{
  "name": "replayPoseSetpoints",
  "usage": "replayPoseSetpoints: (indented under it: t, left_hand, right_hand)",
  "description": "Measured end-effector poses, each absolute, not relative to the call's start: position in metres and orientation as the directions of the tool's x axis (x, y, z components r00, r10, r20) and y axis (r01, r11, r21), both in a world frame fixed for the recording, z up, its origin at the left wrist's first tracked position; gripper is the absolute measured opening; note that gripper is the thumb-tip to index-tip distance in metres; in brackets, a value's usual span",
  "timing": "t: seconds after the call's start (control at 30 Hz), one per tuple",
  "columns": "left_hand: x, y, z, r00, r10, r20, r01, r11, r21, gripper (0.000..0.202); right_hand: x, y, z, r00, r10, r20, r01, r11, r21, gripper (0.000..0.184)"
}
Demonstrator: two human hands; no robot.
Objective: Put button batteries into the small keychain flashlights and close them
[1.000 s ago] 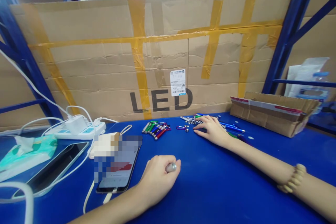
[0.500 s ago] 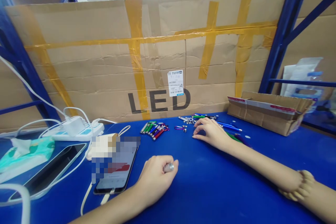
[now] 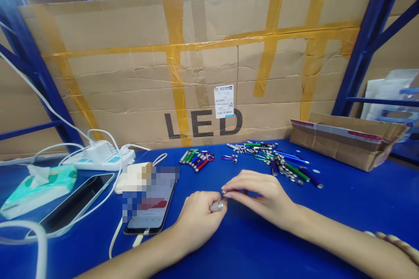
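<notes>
My left hand [image 3: 198, 218] is closed around a small silver flashlight [image 3: 216, 206], its shiny end sticking out by the thumb. Just beside that end, my right hand [image 3: 262, 196] pinches a tiny silver button cell [image 3: 224, 192] between thumb and fingertips; its exact shape is hard to see. Beyond the hands lies a row of small keychain flashlights [image 3: 196, 160] in green, blue, purple and red. A purple carabiner clip [image 3: 228, 157] rests to their right. Farther right is a loose pile of flashlight tubes [image 3: 296, 171], clips and small silver pieces.
A charging phone [image 3: 152, 211] and a second phone [image 3: 77, 202] lie at left, with white cables, a tissue pack [image 3: 42, 196] and a power strip [image 3: 113, 159]. An open cardboard box [image 3: 337, 144] stands at right. A large cardboard sheet [image 3: 131, 91] closes off the back.
My right hand has come from the pile back toward my left hand, now with a tiny silver button cell in its fingertips. My left hand keeps its hold. The view has shifted slightly.
</notes>
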State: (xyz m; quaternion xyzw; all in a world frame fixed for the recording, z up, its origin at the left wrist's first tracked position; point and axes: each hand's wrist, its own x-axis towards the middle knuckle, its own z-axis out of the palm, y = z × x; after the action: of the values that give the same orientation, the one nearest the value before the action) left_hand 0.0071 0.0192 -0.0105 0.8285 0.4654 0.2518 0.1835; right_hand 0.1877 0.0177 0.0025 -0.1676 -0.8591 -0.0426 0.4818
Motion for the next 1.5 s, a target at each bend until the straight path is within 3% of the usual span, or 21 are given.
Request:
replayPoseSetpoints:
  t: [0.2,0.37,0.6,0.83,1.2,1.5]
  left_hand:
    - [0.006,0.019,-0.009,0.457,0.857,0.238,0.659,-0.505,0.557,0.022]
    - [0.006,0.019,-0.009,0.464,0.856,0.228,0.654,-0.505,0.564,0.023]
    - [0.007,0.021,-0.01,0.461,0.857,0.228,0.617,-0.495,0.611,0.018]
    - [0.007,0.022,-0.01,0.455,0.86,0.232,0.595,-0.487,0.639,0.013]
    - [0.006,0.02,-0.012,0.452,0.859,0.238,0.603,-0.492,0.628,0.011]
    - [0.007,0.021,-0.011,0.461,0.856,0.232,0.601,-0.494,0.628,0.009]
  right_hand:
    - [0.185,0.016,0.001,-0.538,0.172,0.825,0.236,0.971,-0.049,0.014]
    - [0.185,0.015,-0.001,-0.574,0.125,0.81,0.255,0.967,0.031,0.015]
    - [0.184,0.013,-0.001,-0.596,0.208,0.775,0.283,0.958,-0.039,0.013]
    - [0.185,0.012,-0.001,-0.628,0.188,0.755,0.318,0.948,0.029,0.013]
    - [0.183,0.008,0.001,-0.634,0.375,0.676,0.299,0.925,-0.233,0.006]
    - [0.181,0.006,0.002,-0.66,0.418,0.624,0.307,0.908,-0.284,0.003]
